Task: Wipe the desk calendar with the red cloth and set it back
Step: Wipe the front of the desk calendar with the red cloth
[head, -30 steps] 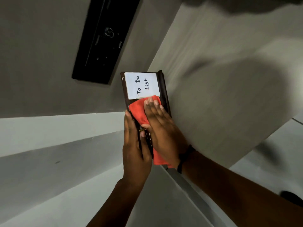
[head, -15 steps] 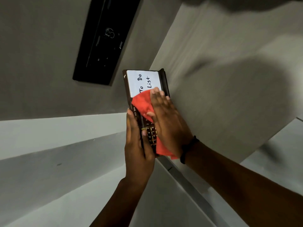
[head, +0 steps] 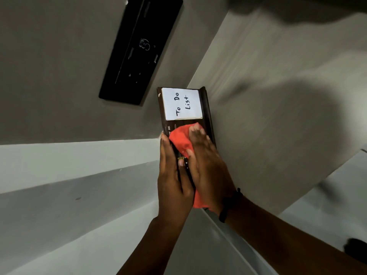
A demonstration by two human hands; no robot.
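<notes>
The desk calendar (head: 205, 108) is a dark brown board with month names on it and a white "To Do List" note (head: 181, 104) on its upper half. It is held up in the air in the middle of the view. My left hand (head: 173, 181) grips its lower left edge, thumb on the front face. My right hand (head: 208, 169) lies flat on the board and presses the red cloth (head: 180, 140) against its lower half. The cloth's tail hangs out below my right palm. Most of the calendar's lower part is hidden by both hands.
A black switch panel (head: 139, 48) is fixed on the grey wall at the upper left. A grey desk surface (head: 278, 116) spreads to the right behind the calendar. A pale ledge (head: 79, 157) runs along the left. A dark object (head: 355, 249) sits at the right edge.
My right hand slid the red cloth up over the note's lower edge, then back down the calendar face, so the whole note shows again. My left hand keeps its grip.
</notes>
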